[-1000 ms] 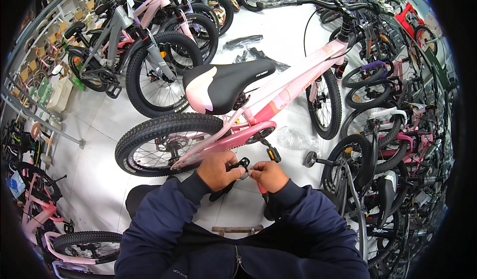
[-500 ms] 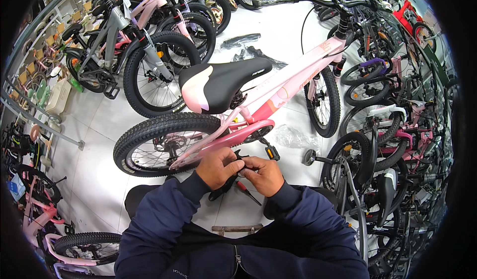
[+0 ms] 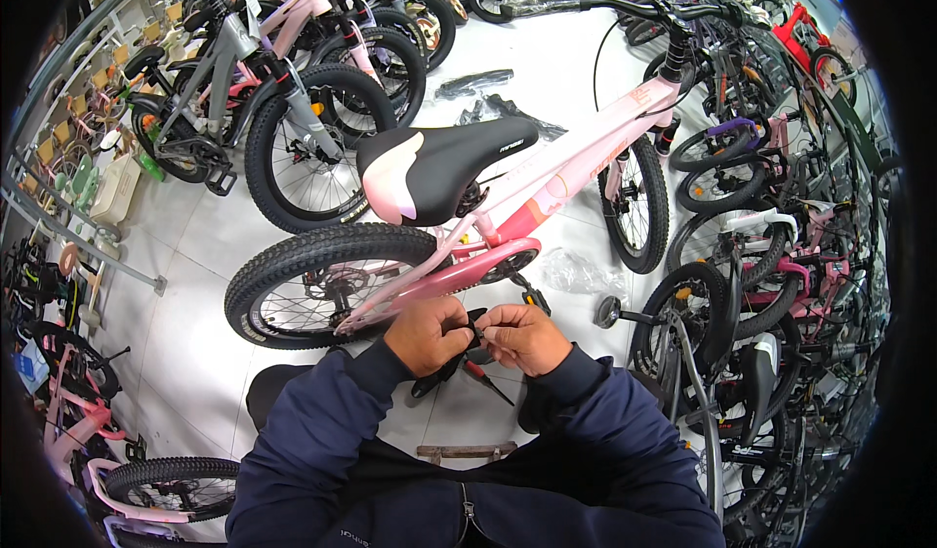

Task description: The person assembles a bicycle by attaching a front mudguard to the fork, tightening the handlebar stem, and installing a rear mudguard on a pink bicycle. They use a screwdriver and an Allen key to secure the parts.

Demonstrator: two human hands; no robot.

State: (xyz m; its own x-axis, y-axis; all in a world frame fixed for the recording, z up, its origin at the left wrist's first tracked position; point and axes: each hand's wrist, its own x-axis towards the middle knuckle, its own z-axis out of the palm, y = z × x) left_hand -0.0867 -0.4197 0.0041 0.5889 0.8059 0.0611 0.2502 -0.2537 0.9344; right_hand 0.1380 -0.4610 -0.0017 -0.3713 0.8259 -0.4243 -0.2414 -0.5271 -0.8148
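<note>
In front of me, both hands meet over a small black part [image 3: 475, 323], mostly hidden by my fingers. My left hand [image 3: 426, 337] is closed around its left side, thumb pointing inward. The fingertips of my right hand [image 3: 527, 340] pinch at its right end. Just beyond my hands stands a pink bicycle [image 3: 566, 179] with a black and pink saddle [image 3: 457, 165]. Its rear wheel [image 3: 256, 255] is to the left and a pedal [image 3: 536, 300] lies just past my right hand. Under my hands are a red-handled screwdriver [image 3: 476, 368] and a dark object [image 3: 426, 386] I cannot make out.
Several bicycles crowd the right side, where a crank with a pedal [image 3: 607, 311] juts toward me. More bikes, including a grey one [image 3: 223, 60], line the back left. Clear plastic wrap [image 3: 584, 273] and black wrapping [image 3: 476, 82] lie on the tiled floor. A small wooden stool [image 3: 467, 450] is below me.
My right hand has shifted slightly right, its fingers drawn into a tighter pinch. The black part has turned a little between my hands. My left hand stays nearly in place.
</note>
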